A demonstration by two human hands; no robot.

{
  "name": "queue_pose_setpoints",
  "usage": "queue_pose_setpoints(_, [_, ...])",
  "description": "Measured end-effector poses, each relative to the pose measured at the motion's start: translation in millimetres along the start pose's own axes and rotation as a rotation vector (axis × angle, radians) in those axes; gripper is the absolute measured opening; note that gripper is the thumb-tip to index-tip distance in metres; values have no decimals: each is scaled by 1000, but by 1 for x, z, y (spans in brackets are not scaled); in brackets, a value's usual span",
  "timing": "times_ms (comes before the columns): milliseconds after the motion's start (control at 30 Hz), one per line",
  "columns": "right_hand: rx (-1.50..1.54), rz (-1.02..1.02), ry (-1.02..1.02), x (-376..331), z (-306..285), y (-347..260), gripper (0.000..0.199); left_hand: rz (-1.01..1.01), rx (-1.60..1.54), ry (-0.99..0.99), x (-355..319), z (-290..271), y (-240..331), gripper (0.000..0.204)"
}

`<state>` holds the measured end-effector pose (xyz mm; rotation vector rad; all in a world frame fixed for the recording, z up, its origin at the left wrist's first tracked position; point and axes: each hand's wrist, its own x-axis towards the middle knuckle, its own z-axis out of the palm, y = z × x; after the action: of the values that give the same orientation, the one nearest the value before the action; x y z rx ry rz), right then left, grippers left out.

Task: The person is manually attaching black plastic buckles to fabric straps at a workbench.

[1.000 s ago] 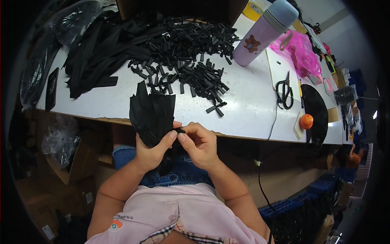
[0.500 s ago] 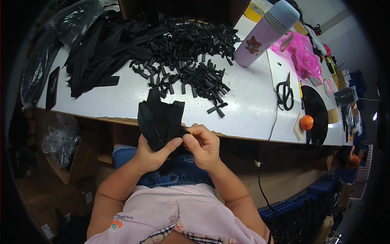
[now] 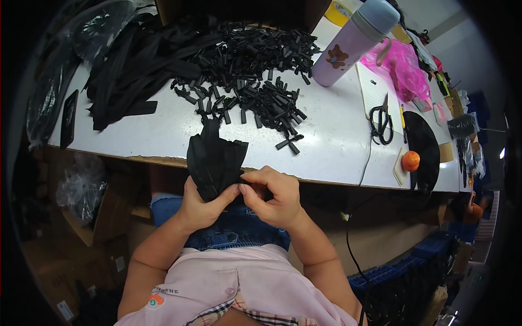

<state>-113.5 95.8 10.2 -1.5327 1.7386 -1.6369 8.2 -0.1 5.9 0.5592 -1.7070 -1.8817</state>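
My left hand (image 3: 202,209) is closed around the lower end of a bundle of black zipper tapes (image 3: 216,160), whose flat ends fan upward over the table's front edge. My right hand (image 3: 274,196) meets it at the bundle's right side, thumb and forefinger pinched close to my left thumb. Whatever small dark thing lies in that pinch is too hidden to make out. Beyond the hands, a heap of small black zipper sliders with pulls (image 3: 266,103) covers the middle of the table. More black zipper tapes (image 3: 141,70) lie piled to its left.
The white table (image 3: 326,152) carries a lilac flask (image 3: 348,49), black scissors (image 3: 381,122), a notebook (image 3: 372,87), an orange fruit (image 3: 410,161) and a pink plastic bag (image 3: 399,70). A dark phone (image 3: 69,118) rests at the left edge. Cardboard boxes (image 3: 106,212) stand below.
My right hand has shifted slightly right and its fingers have bent more, with the fingertips still at the bundle's edge. My left hand keeps its grip, the bundle tilting a little.
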Motion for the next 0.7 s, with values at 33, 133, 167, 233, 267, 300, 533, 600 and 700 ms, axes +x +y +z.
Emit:
queue_pose_setpoints(33, [-66, -60, 33, 0, 1, 0, 15, -13, -7, 6, 0, 1, -1, 16])
queue_pose_setpoints(133, [-131, -149, 137, -1, 8, 3, 16, -159, -99, -5, -1, 1, -3, 14])
queue_pose_setpoints(167, [-132, -148, 138, -2, 9, 4, 16, -159, -99, -6, -1, 1, -3, 14])
queue_pose_setpoints(233, [-144, -168, 183, -3, 11, 4, 16, -243, -106, -14, -2, -1, -3, 13])
queue_pose_setpoints(267, [-143, -168, 183, -3, 11, 4, 16, -243, -106, -13, -3, -1, -3, 13])
queue_pose_setpoints(300, [-133, -144, 155, -3, 9, 4, 16, -173, -92, 5, -3, 1, -4, 14])
queue_pose_setpoints(533, [-51, -35, 30, 0, -1, -3, 13, 66, -39, 39, -7, 8, -9, 20])
queue_pose_setpoints(600, [-5, -8, 20, 0, -3, -4, 13, 27, -61, 7, -8, 2, -12, 19])
queue_pose_setpoints(700, [105, 51, -7, 2, -5, -9, 12, -33, -124, -35, -7, -2, -6, 17])
